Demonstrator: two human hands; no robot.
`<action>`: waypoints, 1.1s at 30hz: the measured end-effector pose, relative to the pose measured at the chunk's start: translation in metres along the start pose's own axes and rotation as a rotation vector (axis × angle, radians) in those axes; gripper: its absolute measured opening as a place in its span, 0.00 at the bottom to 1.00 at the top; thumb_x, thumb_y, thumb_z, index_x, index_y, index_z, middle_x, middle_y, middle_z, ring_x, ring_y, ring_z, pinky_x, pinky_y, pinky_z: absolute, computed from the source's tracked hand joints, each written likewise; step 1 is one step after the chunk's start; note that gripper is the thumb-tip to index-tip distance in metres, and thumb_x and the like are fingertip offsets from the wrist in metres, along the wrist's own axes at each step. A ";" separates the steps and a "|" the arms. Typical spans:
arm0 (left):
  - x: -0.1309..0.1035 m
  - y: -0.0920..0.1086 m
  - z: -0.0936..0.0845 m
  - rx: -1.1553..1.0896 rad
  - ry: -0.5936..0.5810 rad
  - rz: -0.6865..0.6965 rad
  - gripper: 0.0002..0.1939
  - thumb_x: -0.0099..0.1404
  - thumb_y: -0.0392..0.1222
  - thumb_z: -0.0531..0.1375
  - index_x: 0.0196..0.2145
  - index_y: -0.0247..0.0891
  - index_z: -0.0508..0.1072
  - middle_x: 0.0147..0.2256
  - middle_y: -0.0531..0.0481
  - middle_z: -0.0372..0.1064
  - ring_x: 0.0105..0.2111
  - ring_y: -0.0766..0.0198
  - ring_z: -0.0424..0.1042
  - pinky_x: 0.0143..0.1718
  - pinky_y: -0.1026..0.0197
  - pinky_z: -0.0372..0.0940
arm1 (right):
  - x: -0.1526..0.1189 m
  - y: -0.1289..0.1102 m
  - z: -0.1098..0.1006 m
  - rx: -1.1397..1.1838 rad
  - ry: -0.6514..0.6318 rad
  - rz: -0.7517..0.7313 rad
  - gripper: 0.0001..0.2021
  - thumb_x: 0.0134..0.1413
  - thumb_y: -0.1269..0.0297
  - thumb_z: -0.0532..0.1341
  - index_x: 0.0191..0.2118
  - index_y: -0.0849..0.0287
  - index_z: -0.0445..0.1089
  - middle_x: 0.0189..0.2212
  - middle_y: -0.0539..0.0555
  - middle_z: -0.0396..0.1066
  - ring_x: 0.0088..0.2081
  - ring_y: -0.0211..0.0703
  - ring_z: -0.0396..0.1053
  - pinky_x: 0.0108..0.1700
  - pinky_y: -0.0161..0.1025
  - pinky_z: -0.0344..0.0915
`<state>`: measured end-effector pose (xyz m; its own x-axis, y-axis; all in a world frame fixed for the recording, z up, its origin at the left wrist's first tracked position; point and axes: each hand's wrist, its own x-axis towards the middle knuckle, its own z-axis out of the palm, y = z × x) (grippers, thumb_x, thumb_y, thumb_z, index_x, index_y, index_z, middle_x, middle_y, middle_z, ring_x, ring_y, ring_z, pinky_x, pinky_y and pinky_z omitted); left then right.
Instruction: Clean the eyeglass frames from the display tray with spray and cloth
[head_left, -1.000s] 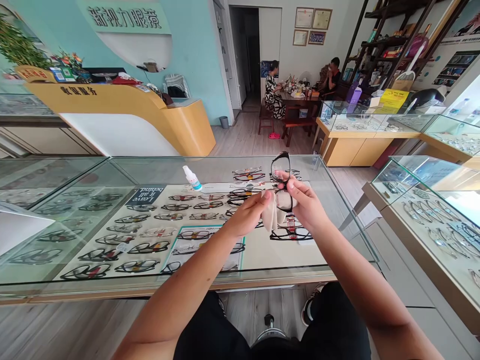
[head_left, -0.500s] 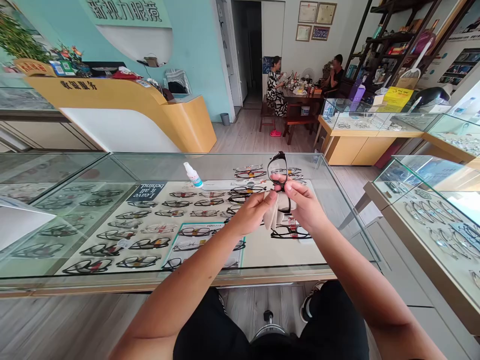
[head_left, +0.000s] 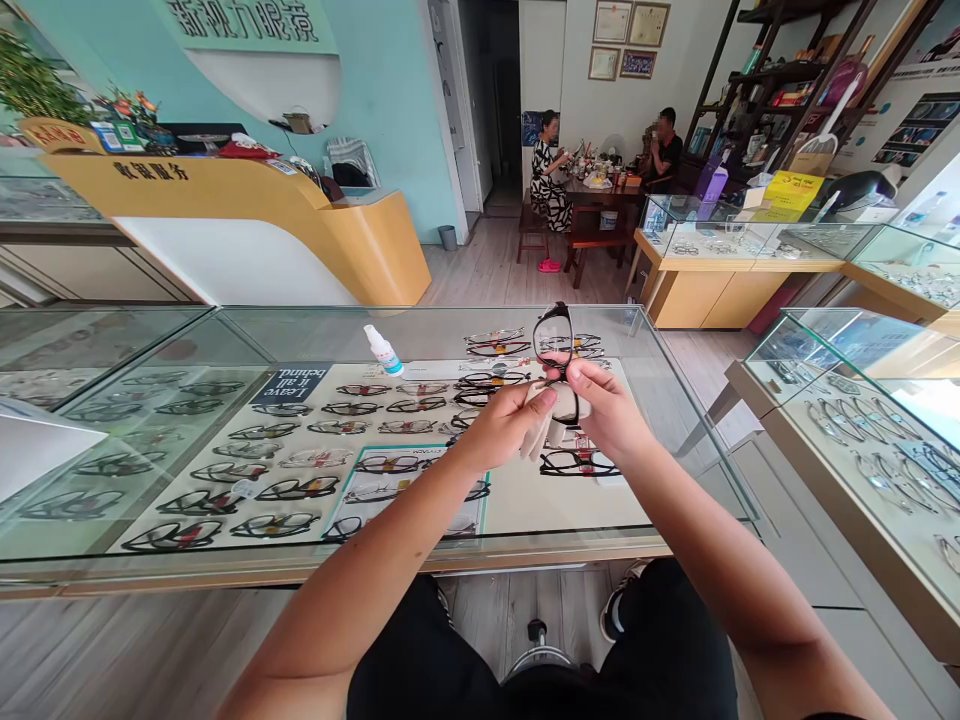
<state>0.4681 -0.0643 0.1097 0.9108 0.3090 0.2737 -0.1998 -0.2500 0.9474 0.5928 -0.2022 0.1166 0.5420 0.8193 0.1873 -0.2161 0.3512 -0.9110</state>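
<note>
A pair of black-framed eyeglasses (head_left: 553,338) is held up on edge above the glass display case (head_left: 420,330), one lens above the other. My right hand (head_left: 606,402) is closed on the frame near its bridge. Pinched in my left hand (head_left: 510,422) is a pale cleaning cloth (head_left: 535,432), pressed against the lower lens; my fingers partly hide that lens. A white spray bottle (head_left: 383,350) with a blue-marked label stands on the glass top, to the left of my hands.
Rows of eyeglasses (head_left: 281,491) lie inside the case under the glass. A second display case (head_left: 847,400) stands at the right. Beyond are a curved wooden counter (head_left: 300,210) and two people seated at a table (head_left: 581,188). A stool base (head_left: 537,650) shows between my legs.
The cloth has shifted slightly left and down across the lower lens with my left hand, uncovering more of its rim. The eyeglasses stay nearly in place in my right hand.
</note>
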 end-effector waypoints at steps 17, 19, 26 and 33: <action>0.001 0.004 -0.006 -0.140 -0.192 -0.084 0.29 0.64 0.66 0.77 0.41 0.36 0.78 0.29 0.54 0.70 0.28 0.67 0.61 0.31 0.63 0.58 | 0.003 0.004 -0.004 0.102 0.017 0.007 0.20 0.47 0.40 0.85 0.34 0.49 0.85 0.46 0.53 0.82 0.55 0.54 0.77 0.57 0.47 0.74; 0.001 0.004 -0.005 -0.133 -0.167 -0.093 0.29 0.62 0.65 0.78 0.39 0.36 0.77 0.29 0.52 0.72 0.28 0.66 0.63 0.31 0.63 0.59 | 0.004 0.007 -0.005 0.126 0.014 0.030 0.21 0.47 0.41 0.85 0.38 0.48 0.87 0.45 0.53 0.83 0.52 0.53 0.79 0.53 0.46 0.75; -0.001 0.008 0.004 -0.075 -0.020 -0.099 0.30 0.55 0.62 0.82 0.39 0.37 0.79 0.28 0.54 0.70 0.27 0.67 0.63 0.30 0.63 0.61 | 0.006 0.012 -0.003 0.203 -0.012 0.053 0.22 0.49 0.41 0.84 0.37 0.50 0.83 0.46 0.53 0.85 0.46 0.50 0.80 0.48 0.44 0.77; 0.000 0.002 0.011 -0.149 0.085 -0.068 0.35 0.52 0.63 0.84 0.47 0.37 0.82 0.40 0.47 0.79 0.37 0.61 0.74 0.41 0.60 0.70 | 0.006 0.019 -0.003 0.190 -0.029 0.088 0.25 0.51 0.38 0.83 0.35 0.50 0.76 0.36 0.50 0.78 0.34 0.44 0.70 0.35 0.40 0.69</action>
<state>0.4719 -0.0753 0.1099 0.8916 0.3985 0.2152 -0.1958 -0.0894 0.9766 0.5945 -0.1925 0.0994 0.4914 0.8623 0.1225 -0.4123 0.3541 -0.8394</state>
